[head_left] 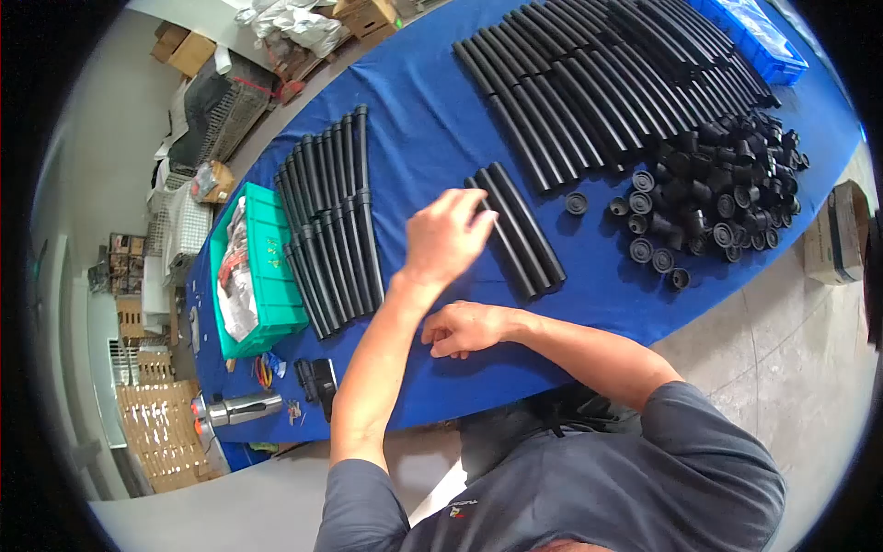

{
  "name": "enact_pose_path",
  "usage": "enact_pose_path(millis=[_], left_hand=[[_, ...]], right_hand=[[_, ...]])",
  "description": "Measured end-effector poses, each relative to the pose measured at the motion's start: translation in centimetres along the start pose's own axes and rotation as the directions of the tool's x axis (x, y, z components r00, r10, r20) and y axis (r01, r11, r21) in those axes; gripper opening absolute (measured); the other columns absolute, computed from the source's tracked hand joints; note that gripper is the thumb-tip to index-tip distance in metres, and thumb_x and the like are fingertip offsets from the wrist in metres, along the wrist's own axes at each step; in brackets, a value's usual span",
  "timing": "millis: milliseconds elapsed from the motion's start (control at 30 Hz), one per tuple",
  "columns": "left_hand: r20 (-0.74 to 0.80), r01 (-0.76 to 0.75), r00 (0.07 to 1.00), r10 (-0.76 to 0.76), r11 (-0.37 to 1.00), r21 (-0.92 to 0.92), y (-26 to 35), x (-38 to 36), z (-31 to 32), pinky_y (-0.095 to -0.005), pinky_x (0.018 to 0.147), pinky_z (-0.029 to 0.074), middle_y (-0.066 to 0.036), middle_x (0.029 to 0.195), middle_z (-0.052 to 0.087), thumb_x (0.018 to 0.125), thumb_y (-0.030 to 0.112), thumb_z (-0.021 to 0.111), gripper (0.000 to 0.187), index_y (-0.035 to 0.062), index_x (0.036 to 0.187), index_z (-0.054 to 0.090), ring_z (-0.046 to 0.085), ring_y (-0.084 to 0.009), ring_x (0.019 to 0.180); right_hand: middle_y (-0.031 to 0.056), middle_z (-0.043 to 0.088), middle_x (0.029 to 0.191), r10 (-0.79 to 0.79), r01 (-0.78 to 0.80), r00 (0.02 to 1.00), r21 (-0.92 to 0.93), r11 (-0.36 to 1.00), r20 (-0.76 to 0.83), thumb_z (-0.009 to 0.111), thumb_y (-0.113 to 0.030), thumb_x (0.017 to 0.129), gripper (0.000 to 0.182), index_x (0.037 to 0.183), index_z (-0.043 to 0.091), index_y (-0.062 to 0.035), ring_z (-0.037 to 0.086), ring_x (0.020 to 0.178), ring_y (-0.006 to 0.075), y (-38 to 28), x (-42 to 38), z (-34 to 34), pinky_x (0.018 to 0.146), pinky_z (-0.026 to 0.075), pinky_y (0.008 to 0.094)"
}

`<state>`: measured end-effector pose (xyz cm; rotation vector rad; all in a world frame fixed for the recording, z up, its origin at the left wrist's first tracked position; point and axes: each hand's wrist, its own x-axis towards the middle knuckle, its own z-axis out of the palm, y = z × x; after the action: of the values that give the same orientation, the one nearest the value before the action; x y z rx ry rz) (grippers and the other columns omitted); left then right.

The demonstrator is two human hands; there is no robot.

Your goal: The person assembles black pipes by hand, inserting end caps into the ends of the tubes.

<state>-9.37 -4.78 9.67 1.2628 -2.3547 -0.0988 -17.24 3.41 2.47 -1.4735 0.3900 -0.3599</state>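
Three black tubes lie side by side on the blue cloth. Over the upper part of the leftmost one is my left hand, palm down, its fingers bent and a gap between thumb and forefinger; whether it touches the tube is unclear. Closer to my body, my right hand rests near the cloth with its fingers curled in and nothing visible in them. A single round black cap sits right of the three tubes. Left of my hands, black tubes with collars are laid in two rows.
Many plain black tubes cover the back right, beside a heap of black caps and fittings. A green crate stands at the left, a blue crate far right. A metallic cylinder and a black device lie front left.
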Motion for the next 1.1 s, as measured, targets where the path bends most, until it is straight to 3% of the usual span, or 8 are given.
enact_pose_path(millis=[200, 300, 400, 500, 633, 800, 900, 1100], left_hand=[[0.376, -0.296, 0.887, 0.27, 0.955, 0.014, 8.4, 4.3, 5.3, -0.0424, 0.077, 0.063, -0.011, 0.119, 0.059, 0.084, 0.02, 0.076, 0.053, 0.0114, 0.134, 0.06, 0.069, -0.0297, 0.105], [0.382, -0.365, 0.865, 0.326, 0.931, 0.032, 8.6, 4.9, 8.2, -0.0431, 0.076, 0.063, -0.013, 0.115, 0.059, 0.087, 0.011, 0.065, 0.042, 0.0063, 0.129, 0.063, 0.069, -0.0306, 0.101], [0.344, -0.361, 0.875, 0.342, 0.933, -0.008, 8.4, 5.6, 8.6, -0.044, 0.068, 0.062, -0.014, 0.102, 0.058, 0.09, 0.009, 0.058, 0.012, 0.0037, 0.1, 0.063, 0.07, -0.0313, 0.094], [0.237, -0.377, 0.9, 0.365, 0.926, 0.003, 8.1, 4.9, 8.2, -0.0427, 0.067, 0.062, -0.013, 0.099, 0.059, 0.091, 0.012, 0.06, 0.008, 0.0069, 0.096, 0.064, 0.07, -0.0293, 0.088], [0.007, -0.174, 0.985, 0.174, 0.985, -0.003, 4.8, 3.6, 1.7, -0.0399, 0.074, 0.06, -0.009, 0.104, 0.062, 0.081, 0.02, 0.077, 0.028, 0.0158, 0.108, 0.073, 0.069, -0.0284, 0.087], [0.052, 0.194, 0.977, -0.206, 0.965, 0.177, -8.1, -0.4, 0.6, -0.0444, 0.088, 0.057, -0.015, 0.116, 0.062, 0.086, 0.015, 0.075, 0.037, 0.0064, 0.121, 0.069, 0.069, -0.036, 0.1], [0.111, 0.218, 0.962, -0.248, 0.949, 0.229, -9.8, -1.9, 1.0, -0.0452, 0.089, 0.057, -0.016, 0.118, 0.059, 0.086, 0.013, 0.075, 0.047, 0.0063, 0.131, 0.062, 0.067, -0.0379, 0.104], [-0.087, 0.097, 0.994, -0.073, 0.942, 0.322, -4.4, -1.6, -0.1, -0.0458, 0.088, 0.055, -0.013, 0.115, 0.06, 0.085, 0.011, 0.073, 0.051, 0.0099, 0.134, 0.06, 0.062, -0.0334, 0.107]], right_hand=[[0.0093, 0.07, 0.087, 0.035, -0.034, 0.999, 0.053, 0.998, -0.018, 0.072, -0.015, 0.092, 0.02, 0.104, 0.07, 0.0005, 0.065, 0.074, 0.017, 1.3, -0.3, 0.2, 0.065, 0.056, 0.0342], [0.0102, 0.07, 0.088, -0.193, 0.202, 0.975, 0.08, 0.976, -0.112, 0.072, -0.012, 0.092, 0.017, 0.105, 0.071, -0.001, 0.065, 0.077, 0.0193, 5.9, 0.8, 1.2, 0.069, 0.055, 0.0358], [0.0107, 0.071, 0.088, -0.342, 0.348, 0.93, 0.025, 0.937, -0.133, 0.071, -0.007, 0.091, 0.015, 0.104, 0.073, -0.002, 0.066, 0.08, 0.0204, 7.2, 0.9, 1.3, 0.072, 0.054, 0.0359], [0.0103, 0.072, 0.086, -0.26, 0.262, 0.962, 0.014, 0.965, -0.078, 0.07, -0.01, 0.091, 0.016, 0.104, 0.073, -0.001, 0.066, 0.079, 0.0191, 6.8, 1.3, 1.2, 0.072, 0.054, 0.0351], [0.0101, 0.073, 0.084, -0.011, 0.011, 1.0, 0.053, 0.999, -0.007, 0.07, -0.017, 0.091, 0.024, 0.106, 0.071, 0.002, 0.067, 0.07, 0.0181, -0.4, -0.4, 0.1, 0.067, 0.057, 0.0344], [0.0145, 0.074, 0.087, -0.006, 0.008, 1.0, -0.095, 0.995, 0.024, 0.071, -0.02, 0.09, 0.036, 0.113, 0.067, 0.0075, 0.071, 0.069, 0.0188, -0.3, 0.1, 0.1, 0.064, 0.059, 0.0339], [0.0143, 0.074, 0.087, 0.018, -0.017, 1.0, -0.061, 0.998, 0.015, 0.071, -0.021, 0.091, 0.036, 0.113, 0.068, 0.0072, 0.071, 0.069, 0.0184, -0.4, 0.0, 0.0, 0.065, 0.059, 0.0334], [0.0169, 0.074, 0.089, -0.018, 0.019, 1.0, -0.138, 0.99, 0.009, 0.071, -0.021, 0.089, 0.034, 0.108, 0.068, 0.0071, 0.072, 0.075, 0.023, -0.3, -0.3, 0.0, 0.072, 0.058, 0.0368]])
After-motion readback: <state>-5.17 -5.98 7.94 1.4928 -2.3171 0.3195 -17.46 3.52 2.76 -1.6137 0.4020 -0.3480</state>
